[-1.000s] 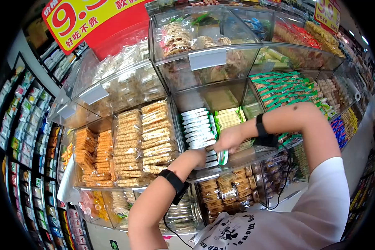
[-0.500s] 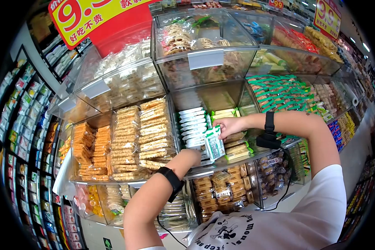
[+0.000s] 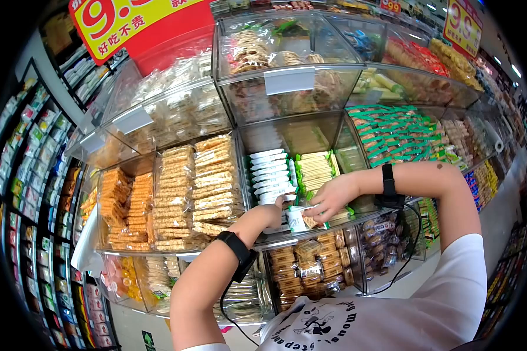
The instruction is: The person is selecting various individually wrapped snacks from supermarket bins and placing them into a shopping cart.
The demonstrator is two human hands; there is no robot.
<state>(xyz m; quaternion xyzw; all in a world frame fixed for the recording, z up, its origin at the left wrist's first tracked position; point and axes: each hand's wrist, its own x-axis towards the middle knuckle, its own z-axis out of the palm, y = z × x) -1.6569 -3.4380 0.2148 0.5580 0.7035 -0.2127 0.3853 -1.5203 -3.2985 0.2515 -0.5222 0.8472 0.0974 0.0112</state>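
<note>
1. Packet (image 3: pixel 297 221) in white and green lies near the front edge of a clear bin (image 3: pixel 310 233), beneath the fingers of a person's right hand (image 3: pixel 335 196), which are bent and slightly apart; whether they clamp it cannot be told.

2. Left hand (image 3: pixel 269 215) reaches over the bin's front edge beside the white packets (image 3: pixel 270 174); its fingertips are partly hidden, their grip unclear.

3. Yellow packets (image 3: pixel 317 169) stand in a row just right of the white ones.

4. Golden crackers (image 3: pixel 218 175) fill the neighboring compartment, while brown wrapped snacks (image 3: pixel 310 263) sit below the front edge.
</note>
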